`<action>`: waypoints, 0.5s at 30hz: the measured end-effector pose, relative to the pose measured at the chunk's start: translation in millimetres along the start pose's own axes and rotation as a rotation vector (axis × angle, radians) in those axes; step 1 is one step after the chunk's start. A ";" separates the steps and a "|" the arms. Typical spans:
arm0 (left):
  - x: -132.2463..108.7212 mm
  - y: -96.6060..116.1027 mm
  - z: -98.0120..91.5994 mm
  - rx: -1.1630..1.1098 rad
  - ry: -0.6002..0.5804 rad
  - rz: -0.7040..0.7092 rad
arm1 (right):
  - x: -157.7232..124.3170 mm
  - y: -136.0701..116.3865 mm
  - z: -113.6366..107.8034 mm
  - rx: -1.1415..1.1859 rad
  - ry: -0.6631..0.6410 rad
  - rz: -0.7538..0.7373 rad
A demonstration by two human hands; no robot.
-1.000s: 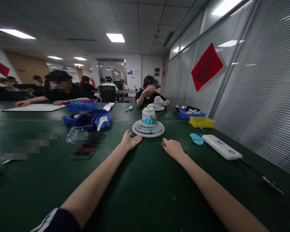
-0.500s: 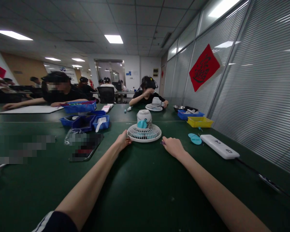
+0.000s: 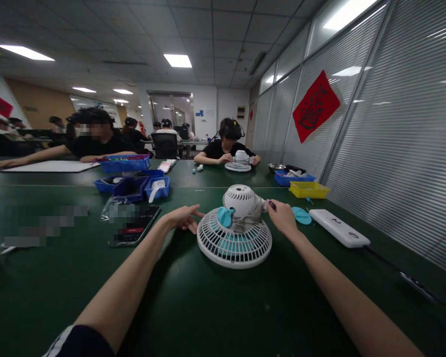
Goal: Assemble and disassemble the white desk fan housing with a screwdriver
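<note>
A small white fan (image 3: 241, 248) lies grille-down on the green table, its rounded motor housing on top and a light-blue knob (image 3: 226, 216) on the near left side. Light-blue blades show through the grille. My left hand (image 3: 182, 219) is at the grille's left edge, fingers spread and holding nothing. On the other side, my right hand (image 3: 283, 219) is closed at the white part jutting from the motor housing. A small dark purple spot shows at its fingertips; I cannot tell what it is.
Right of the fan lie a light-blue disc (image 3: 302, 215) and a white power bank-like box (image 3: 338, 228) with a cable. A yellow bin (image 3: 309, 190) stands behind them. Blue bins (image 3: 131, 188) and a phone (image 3: 137, 227) are at left. Across the table, a person (image 3: 228, 146) handles another fan (image 3: 238, 166).
The fan has come nearer and turned, its jutting part now toward my right hand. My right hand has moved from beside the grille onto that part. My left hand has opened its fingers.
</note>
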State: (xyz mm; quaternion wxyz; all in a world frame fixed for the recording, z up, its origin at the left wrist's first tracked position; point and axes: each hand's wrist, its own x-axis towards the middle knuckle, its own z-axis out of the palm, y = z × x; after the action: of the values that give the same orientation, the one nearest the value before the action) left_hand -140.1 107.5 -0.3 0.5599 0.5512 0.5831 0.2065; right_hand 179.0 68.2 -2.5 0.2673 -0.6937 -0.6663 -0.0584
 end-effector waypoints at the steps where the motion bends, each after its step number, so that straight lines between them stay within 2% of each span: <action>1: -0.3 -0.6 -3.1 0.042 0.015 0.025 | 0.6 -0.2 0.6 0.026 -0.017 -0.002; 5: 2.8 2.1 -4.6 0.097 0.174 0.149 | 1.0 -5.8 3.4 0.066 -0.120 0.006; 10: 11.7 12.9 20.7 0.126 0.249 0.322 | -0.2 -14.0 4.7 0.127 -0.218 -0.016; 15: 13.5 19.3 39.3 0.236 0.301 0.449 | -0.3 -16.4 4.9 0.180 -0.245 -0.051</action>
State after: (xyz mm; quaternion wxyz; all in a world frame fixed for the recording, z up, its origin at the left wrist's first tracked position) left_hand -94.3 110.5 -0.9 0.3394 0.6908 0.5432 0.3354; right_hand 162.0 69.6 -2.0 0.2436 -0.6518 -0.7138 0.0797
